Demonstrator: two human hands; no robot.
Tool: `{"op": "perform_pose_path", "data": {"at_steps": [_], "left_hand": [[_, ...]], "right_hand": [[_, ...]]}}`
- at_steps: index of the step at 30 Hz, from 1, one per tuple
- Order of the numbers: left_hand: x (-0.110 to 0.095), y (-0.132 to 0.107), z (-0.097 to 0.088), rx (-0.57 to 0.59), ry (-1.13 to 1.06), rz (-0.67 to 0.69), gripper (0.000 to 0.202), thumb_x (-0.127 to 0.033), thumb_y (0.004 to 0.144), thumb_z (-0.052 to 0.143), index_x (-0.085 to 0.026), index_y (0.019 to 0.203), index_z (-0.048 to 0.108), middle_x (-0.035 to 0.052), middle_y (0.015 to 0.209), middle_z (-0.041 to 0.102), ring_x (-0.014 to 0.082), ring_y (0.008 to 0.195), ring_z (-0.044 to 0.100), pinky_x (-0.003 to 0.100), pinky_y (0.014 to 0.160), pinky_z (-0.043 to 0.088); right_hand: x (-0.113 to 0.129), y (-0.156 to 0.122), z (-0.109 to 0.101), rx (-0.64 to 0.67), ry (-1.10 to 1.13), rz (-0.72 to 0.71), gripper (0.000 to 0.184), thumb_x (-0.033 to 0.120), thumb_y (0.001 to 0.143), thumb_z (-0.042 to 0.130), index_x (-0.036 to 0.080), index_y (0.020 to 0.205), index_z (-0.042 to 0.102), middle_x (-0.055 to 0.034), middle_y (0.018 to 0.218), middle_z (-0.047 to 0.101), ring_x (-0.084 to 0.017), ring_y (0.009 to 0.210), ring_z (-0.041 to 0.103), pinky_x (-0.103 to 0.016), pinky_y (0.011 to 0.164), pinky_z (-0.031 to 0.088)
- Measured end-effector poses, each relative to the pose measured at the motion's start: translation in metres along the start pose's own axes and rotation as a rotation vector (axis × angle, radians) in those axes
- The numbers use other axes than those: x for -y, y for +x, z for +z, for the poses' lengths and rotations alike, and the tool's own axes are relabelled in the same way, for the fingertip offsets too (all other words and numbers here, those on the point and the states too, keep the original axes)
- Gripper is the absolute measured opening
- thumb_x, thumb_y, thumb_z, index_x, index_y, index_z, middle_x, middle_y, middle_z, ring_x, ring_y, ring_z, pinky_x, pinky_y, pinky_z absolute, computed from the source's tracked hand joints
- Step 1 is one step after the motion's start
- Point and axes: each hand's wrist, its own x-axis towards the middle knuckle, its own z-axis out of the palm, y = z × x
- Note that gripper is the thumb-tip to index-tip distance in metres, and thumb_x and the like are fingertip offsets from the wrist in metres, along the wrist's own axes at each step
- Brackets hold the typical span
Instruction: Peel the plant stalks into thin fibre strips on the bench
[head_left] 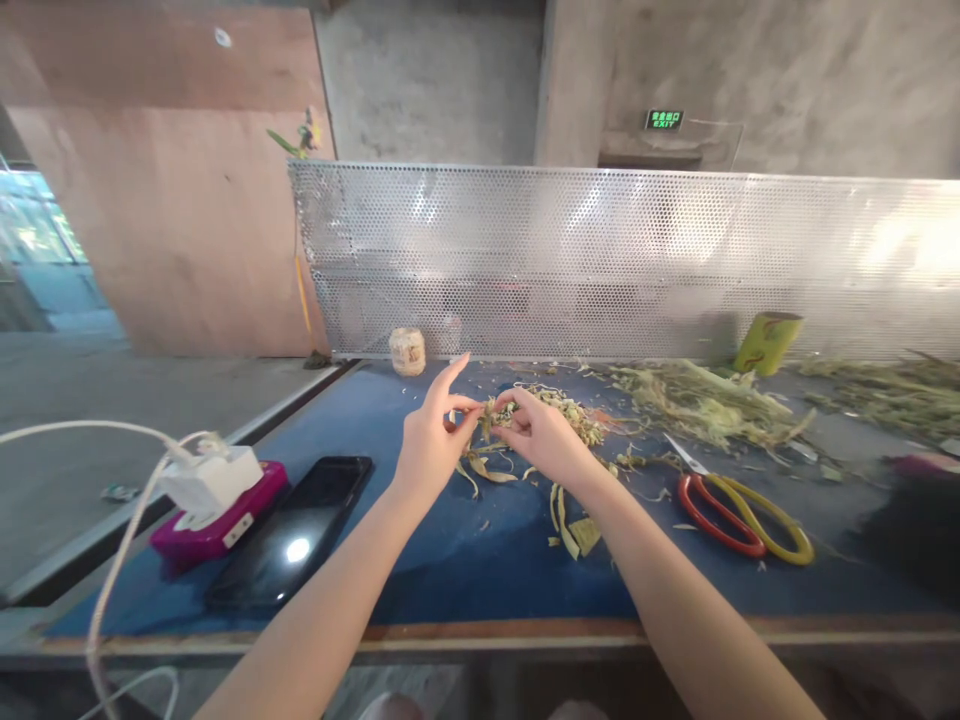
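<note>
Over the blue tabletop (420,585), my left hand (431,440) and my right hand (544,435) meet at a small piece of dried plant (487,418). Thumb and forefinger of the left hand pinch it while another finger points up. My right hand grips the other side with bent fingers, which partly cover the piece. Just behind the right hand lies a pile of dried plant bits (574,410). Loose yellowish strips (491,470) are scattered below the hands, with more strips and a flat scrap (585,535) nearer the front edge.
Scissors (724,505) with one red and one yellow handle lie at right. Dried stalks (705,400) spread behind them, near a green cylinder (769,343). A perforated metal panel (525,250) closes the back. A pale spool (407,352), a phone (300,530) and a magenta power strip (244,515) are left.
</note>
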Motion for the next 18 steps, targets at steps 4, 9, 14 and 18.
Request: {"op": "perform_pose_path", "data": {"at_steps": [4, 9, 14, 18], "left_hand": [[0.001, 0.0, 0.001, 0.039, 0.038, 0.028, 0.053, -0.016, 0.075, 0.053, -0.026, 0.125, 0.037, -0.0019, 0.077, 0.068, 0.0083, 0.047, 0.056, 0.022, 0.056, 0.048], [0.001, -0.001, 0.003, 0.107, 0.027, 0.036, 0.051, -0.019, 0.076, 0.052, -0.027, 0.124, 0.037, -0.0027, 0.078, 0.068, 0.0083, 0.048, 0.055, 0.024, 0.06, 0.049], [0.002, -0.002, 0.004, 0.144, -0.011, 0.013, 0.052, -0.022, 0.077, 0.052, -0.028, 0.126, 0.036, -0.001, 0.081, 0.068, 0.0092, 0.048, 0.055, 0.025, 0.06, 0.048], [0.003, -0.002, 0.004, 0.159, -0.061, 0.007, 0.06, -0.021, 0.076, 0.052, -0.028, 0.131, 0.03, 0.001, 0.08, 0.069, 0.0108, 0.047, 0.054, 0.027, 0.058, 0.047]], "right_hand": [[0.001, -0.001, -0.001, -0.015, -0.166, -0.023, 0.015, 0.035, 0.082, 0.044, 0.024, 0.088, 0.052, 0.0041, 0.059, 0.054, -0.01, 0.051, 0.047, -0.021, 0.054, 0.033], [-0.003, 0.001, 0.002, -0.075, -0.169, -0.076, 0.014, 0.028, 0.075, 0.054, 0.023, 0.089, 0.055, 0.0041, 0.06, 0.053, -0.01, 0.053, 0.046, -0.021, 0.056, 0.035], [-0.009, 0.005, 0.007, -0.114, 0.089, 0.02, 0.016, 0.024, 0.068, 0.06, 0.02, 0.083, 0.064, 0.0016, 0.062, 0.057, -0.01, 0.051, 0.044, -0.023, 0.053, 0.038], [-0.012, 0.007, 0.006, -0.102, 0.275, 0.155, 0.017, 0.026, 0.063, 0.064, 0.017, 0.077, 0.07, -0.003, 0.068, 0.064, -0.012, 0.055, 0.051, -0.025, 0.055, 0.042]]}}
